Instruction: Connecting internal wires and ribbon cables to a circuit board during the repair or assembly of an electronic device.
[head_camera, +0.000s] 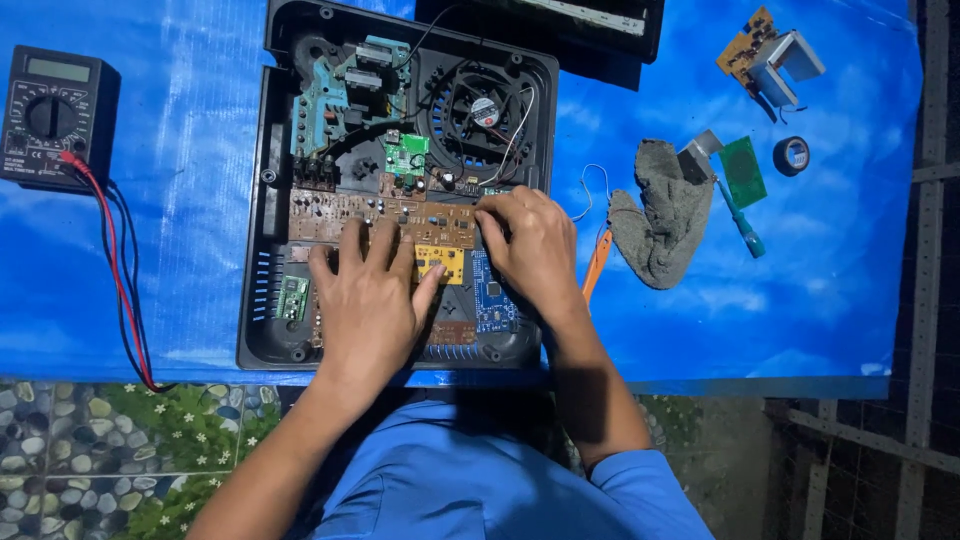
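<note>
Overhead, both hands (450, 270) press open on boards over blue sheet (200, 180), seemingly outdoors.

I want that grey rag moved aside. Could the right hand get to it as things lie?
Probably yes. The right hand rests on the brown board, and the rag lies just beside it on the blue sheet, with only an orange-handled tool between.

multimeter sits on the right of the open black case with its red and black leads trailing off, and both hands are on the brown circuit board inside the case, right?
Not quite: the head view shows the multimeter to the left of the open black case, not the right. The rest stands: its red and black leads trail off, and the left hand and right hand rest on the brown circuit board inside the case.
</note>
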